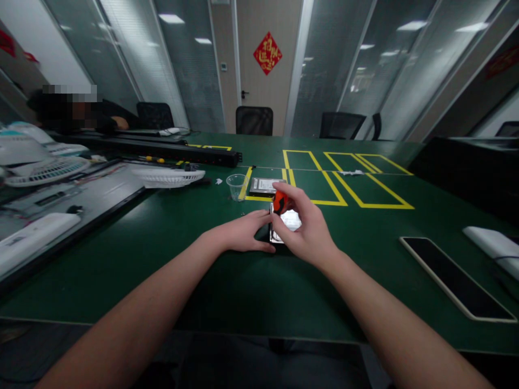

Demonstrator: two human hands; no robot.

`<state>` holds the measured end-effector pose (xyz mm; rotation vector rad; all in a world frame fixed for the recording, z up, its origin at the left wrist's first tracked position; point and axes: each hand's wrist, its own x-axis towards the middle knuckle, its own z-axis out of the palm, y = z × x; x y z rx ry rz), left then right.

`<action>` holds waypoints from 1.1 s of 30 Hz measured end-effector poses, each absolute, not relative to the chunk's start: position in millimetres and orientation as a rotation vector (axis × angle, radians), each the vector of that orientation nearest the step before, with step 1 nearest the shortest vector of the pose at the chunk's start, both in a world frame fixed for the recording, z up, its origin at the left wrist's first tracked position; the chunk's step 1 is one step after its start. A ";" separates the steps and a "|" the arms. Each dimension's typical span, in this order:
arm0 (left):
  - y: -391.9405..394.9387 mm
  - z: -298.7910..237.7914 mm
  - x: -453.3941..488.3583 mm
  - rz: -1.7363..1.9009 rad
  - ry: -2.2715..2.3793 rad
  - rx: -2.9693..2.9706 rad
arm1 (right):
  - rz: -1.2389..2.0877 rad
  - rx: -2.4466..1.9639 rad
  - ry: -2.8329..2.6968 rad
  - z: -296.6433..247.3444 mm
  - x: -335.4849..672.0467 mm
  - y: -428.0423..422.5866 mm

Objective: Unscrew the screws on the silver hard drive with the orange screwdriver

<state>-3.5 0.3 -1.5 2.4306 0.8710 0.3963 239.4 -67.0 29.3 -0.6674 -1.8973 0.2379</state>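
An orange and black screwdriver handle [279, 201] is pinched between the thumb and fingers of my right hand [310, 229]; its tip is hidden. Below it a shiny, silver-faced hard drive [290, 219] stands in front of me, partly covered by both hands. My left hand [248, 231] grips the drive's left edge, thumb at the near corner and fingers at the far one. Just beyond lies a second hard drive [263, 186], label up, inside a yellow tape outline. To its left stands a clear plastic cup [237, 189].
Yellow tape rectangles [377, 206] mark the green table [170, 270]. At left are a large flat panel [97, 197], white fan parts [168, 177] and long black bars [194, 154]. A phone-like tablet [454, 275] lies at right. A person [109, 116] sits at far left.
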 end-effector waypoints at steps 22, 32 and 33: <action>1.7 -5.7 -5.2 0.435 0.829 2.428 | 0.230 -0.700 -1.889 26.9 240.2 -62.8; 1.4 -3.5 -3.9 0.395 0.867 2.442 | 0.306 -0.711 -1.879 22.8 239.6 -65.4; 1.4 -3.0 -3.6 0.395 0.857 2.444 | 0.314 -0.718 -1.879 22.8 239.8 -65.6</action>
